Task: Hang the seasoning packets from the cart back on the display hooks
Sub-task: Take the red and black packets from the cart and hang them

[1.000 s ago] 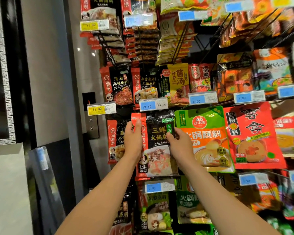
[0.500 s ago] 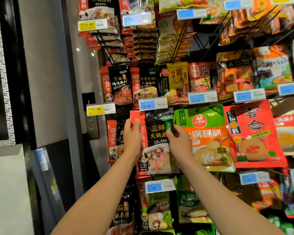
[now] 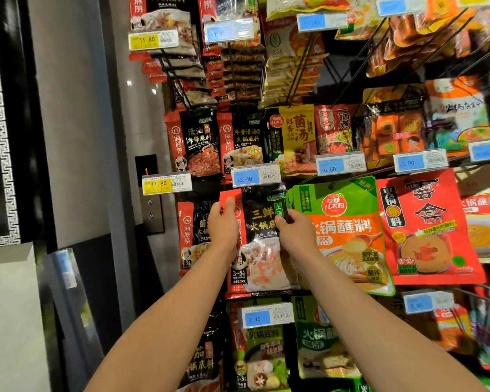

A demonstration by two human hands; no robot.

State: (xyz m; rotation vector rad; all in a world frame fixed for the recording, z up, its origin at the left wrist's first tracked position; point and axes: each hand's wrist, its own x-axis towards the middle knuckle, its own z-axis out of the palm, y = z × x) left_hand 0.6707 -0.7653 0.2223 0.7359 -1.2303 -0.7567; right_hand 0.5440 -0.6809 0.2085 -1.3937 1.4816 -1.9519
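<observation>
Two hands pinch one glossy, flat black-and-red seasoning packet (image 3: 262,239) by its upper edges: left hand (image 3: 222,227), right hand (image 3: 293,236). A crinkly green pouch (image 3: 348,236) hangs just beside it.

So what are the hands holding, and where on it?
Both hold the black-and-red seasoning packet by its upper side edges: left hand on the red edge, right hand on the opposite one.
</observation>
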